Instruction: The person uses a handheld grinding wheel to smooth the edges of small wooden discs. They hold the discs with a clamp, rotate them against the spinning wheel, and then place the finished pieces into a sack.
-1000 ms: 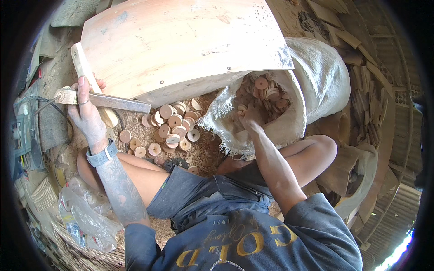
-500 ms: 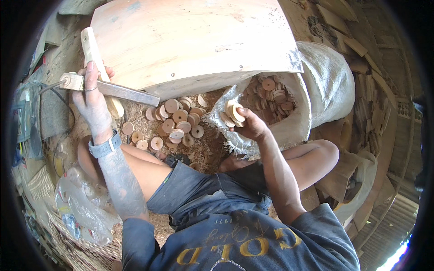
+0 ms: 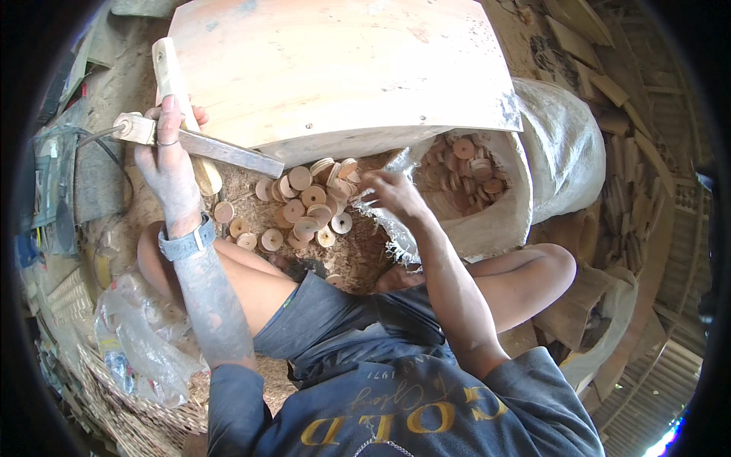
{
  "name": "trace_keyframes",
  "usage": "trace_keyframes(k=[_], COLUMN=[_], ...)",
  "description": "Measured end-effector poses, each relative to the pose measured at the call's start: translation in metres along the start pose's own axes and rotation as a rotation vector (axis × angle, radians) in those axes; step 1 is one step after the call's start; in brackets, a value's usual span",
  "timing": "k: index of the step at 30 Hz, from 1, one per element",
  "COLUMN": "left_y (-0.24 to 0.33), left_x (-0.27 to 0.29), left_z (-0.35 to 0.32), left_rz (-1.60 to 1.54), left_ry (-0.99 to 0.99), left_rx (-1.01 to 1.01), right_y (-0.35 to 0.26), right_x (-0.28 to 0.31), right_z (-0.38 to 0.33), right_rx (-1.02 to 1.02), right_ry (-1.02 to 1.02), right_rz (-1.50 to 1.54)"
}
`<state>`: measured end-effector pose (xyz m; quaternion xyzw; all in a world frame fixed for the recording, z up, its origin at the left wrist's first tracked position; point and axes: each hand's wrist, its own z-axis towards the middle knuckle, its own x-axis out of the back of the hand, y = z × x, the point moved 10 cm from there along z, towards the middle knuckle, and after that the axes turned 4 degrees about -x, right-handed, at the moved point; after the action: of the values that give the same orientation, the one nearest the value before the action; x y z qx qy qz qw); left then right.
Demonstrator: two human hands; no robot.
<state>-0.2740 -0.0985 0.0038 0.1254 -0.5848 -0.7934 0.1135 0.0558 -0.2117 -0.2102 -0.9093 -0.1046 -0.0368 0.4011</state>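
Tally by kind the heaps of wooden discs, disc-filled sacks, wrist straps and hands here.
Disc heaps: 2, the floor heap and the sack heap
Disc-filled sack: 1
Wrist strap: 1
Hands: 2, left hand and right hand
Total: 6

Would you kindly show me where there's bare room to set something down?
The pale wooden surface looks free, bordered by the left hand and the white sack. Below its near edge it is crowded with wooden discs, heaped near the right hand.
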Motion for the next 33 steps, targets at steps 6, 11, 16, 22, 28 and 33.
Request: trace_keyframes(k=[6, 11, 16, 22, 28, 33], left_y=[-0.004, -0.002, -0.002, -0.003, -0.010, -0.011], left_x=[0.002, 0.002, 0.001, 0.000, 0.003, 0.004], left_z=[0.000, 0.001, -0.001, 0.000, 0.002, 0.003], left_rz=[0.034, 0.049, 0.023, 0.037, 0.065, 0.059], left_ry=[0.029, 0.031, 0.060, 0.053, 0.006, 0.007], left_rx=[0.035, 0.025, 0.034, 0.046, 0.046, 0.051], right_y=[0.048, 0.021, -0.013, 0.009, 0.027, 0.010], right_x=[0.169, 0.215, 0.206, 0.178, 0.233, 0.243], right_z=[-0.031, -0.045, -0.014, 0.014, -0.024, -0.038], right_rx=[0.012, 0.269, 0.205, 0.159, -0.033, 0.352], right_ry=[0.873, 1.037, 0.927, 0.465, 0.441, 0.655], right_rz=[0.038, -0.343, -0.937, -0.708, -1.198, -1.501])
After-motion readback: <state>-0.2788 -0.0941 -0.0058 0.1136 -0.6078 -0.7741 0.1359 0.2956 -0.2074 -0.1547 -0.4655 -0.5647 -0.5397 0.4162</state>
